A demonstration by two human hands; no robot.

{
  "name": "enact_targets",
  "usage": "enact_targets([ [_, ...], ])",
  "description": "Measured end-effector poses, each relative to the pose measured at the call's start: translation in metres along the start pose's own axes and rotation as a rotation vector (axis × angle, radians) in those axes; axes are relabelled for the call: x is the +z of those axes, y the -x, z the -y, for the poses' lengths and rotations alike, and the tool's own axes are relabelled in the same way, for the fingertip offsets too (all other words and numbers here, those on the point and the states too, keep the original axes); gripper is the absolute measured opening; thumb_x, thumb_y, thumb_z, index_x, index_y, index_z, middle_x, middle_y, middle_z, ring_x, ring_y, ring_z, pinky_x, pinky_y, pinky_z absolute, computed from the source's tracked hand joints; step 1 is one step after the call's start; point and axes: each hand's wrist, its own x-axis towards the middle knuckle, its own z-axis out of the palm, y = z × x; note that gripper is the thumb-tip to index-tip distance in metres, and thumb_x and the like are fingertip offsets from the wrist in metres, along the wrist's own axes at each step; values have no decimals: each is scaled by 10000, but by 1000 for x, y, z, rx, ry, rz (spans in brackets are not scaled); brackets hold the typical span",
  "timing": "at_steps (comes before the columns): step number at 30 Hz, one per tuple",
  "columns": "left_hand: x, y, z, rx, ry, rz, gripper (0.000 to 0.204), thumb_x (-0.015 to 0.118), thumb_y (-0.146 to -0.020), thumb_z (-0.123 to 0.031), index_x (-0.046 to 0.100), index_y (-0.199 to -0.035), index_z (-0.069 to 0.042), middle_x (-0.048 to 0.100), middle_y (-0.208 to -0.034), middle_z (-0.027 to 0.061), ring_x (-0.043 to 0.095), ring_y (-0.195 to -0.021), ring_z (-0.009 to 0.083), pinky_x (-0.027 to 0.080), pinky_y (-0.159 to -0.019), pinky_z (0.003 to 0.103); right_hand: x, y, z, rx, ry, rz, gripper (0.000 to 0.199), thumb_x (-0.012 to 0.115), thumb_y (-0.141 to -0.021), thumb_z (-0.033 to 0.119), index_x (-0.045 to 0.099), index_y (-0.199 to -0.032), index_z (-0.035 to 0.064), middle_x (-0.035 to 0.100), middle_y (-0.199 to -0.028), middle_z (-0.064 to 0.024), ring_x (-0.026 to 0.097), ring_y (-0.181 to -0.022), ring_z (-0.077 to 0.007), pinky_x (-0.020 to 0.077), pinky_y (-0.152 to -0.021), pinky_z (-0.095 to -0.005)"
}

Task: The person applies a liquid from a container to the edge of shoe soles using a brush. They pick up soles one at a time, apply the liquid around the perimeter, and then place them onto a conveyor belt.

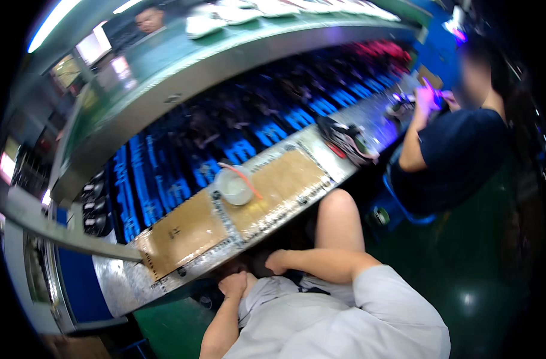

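Observation:
My left hand (pixel 233 285) is closed low in front of me, beside my thigh and below the bench edge. Close to it, my right hand (pixel 277 262) is curled with its fingers turned inward. Shadow and blur hide whatever either hand may hold. On the metal bench (pixel 120 287) above my hands, taped brown cardboard sheets (pixel 285 179) form a covering. A white plastic tub (pixel 233 186) stands on them, with a thin pinkish-orange handle (pixel 247 179) leaning across it. Dark sneakers (pixel 346 141) with pink and grey parts lie at the right end of the cardboard.
Behind the bench runs a conveyor (pixel 240 148) with blue-lit strips and dark shoes. White shoes line an upper shelf (pixel 159 51). A grey bar (pixel 69 230) reaches in from the left. To the right, a seated co-worker (pixel 458 158) handles something under purple light. Another person stands far left.

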Motion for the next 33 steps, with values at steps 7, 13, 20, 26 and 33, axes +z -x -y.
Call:
enact_targets([
  [7,1,3,11,68,102,-73,720,429,-950,-599,761,-1120,18,692,-1233,271,659,-1189,409,502,-1025,463,-2,35,-4,-9,51,-24,409,615,-872,272,689,-1235,99,736,-1158,-173,698,-1101,-355,556,-949,-464],
  [13,-11,3,-5,30,116,-101,751,442,-947,-607,753,-1089,62,687,-1192,312,640,-1203,433,473,-1063,458,6,38,-21,15,54,4,412,609,-876,246,680,-1253,97,736,-1175,-167,694,-1121,-348,557,-949,-464],
  [20,-8,11,-12,8,-68,-61,774,347,-988,-611,764,-1085,33,713,-1164,270,658,-1186,408,470,-1055,445,-1,43,-1,-73,4,61,280,641,-825,114,771,-1045,-1,753,-1103,-202,723,-1065,-353,589,-866,-453],
  [26,-7,3,-30,-32,-174,-3,767,317,-994,-611,767,-1108,-1,715,-1181,245,663,-1186,394,464,-1061,442,-13,31,-12,-104,-78,-101,271,648,-815,98,774,-1039,11,763,-1063,-195,738,-1020,-344,595,-832,-464],
  [33,4,-16,-18,-71,-237,50,792,267,-1004,-608,737,-1193,2,681,-1257,256,630,-1243,402,441,-1094,444,-33,51,-3,-167,-61,-130,251,667,-794,77,788,-1009,29,773,-1037,-169,748,-979,-327,603,-767,-462],
])
